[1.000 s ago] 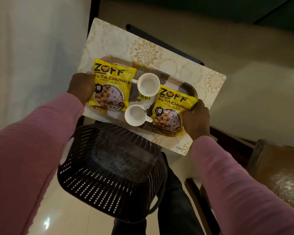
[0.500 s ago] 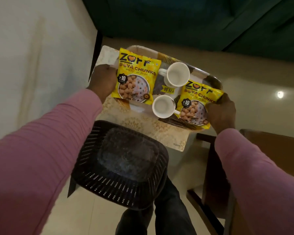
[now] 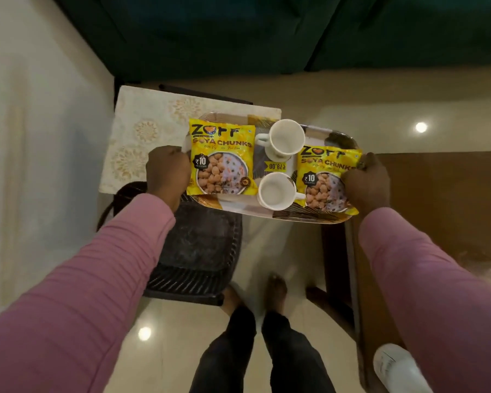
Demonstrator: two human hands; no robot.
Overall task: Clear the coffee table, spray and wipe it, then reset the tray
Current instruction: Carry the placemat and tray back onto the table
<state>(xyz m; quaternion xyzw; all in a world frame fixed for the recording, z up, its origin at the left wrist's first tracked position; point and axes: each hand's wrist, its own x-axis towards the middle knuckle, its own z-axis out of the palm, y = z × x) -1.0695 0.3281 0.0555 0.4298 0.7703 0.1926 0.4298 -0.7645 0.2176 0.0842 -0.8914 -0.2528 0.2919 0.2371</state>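
Note:
A patterned tray (image 3: 304, 218) is in the air between a small side table (image 3: 142, 131) and the brown wooden coffee table (image 3: 442, 199). My left hand (image 3: 166, 173) grips its left end and my right hand (image 3: 366, 182) grips its right end. On the tray lie two yellow soya chunks packets (image 3: 221, 160) (image 3: 325, 180), one at each end. Two empty white cups (image 3: 287, 139) (image 3: 275, 191) stand between them.
A dark perforated plastic stool (image 3: 199, 251) stands below the tray, left of my feet. The side table has a cream floral mat. A dark green sofa (image 3: 267, 32) fills the back. A white object (image 3: 397, 367) lies on the coffee table's near corner. The floor is glossy tile.
The tray has been lifted off the floral side table and carried to the right, toward the brown coffee table. Both hands keep their grip on its ends.

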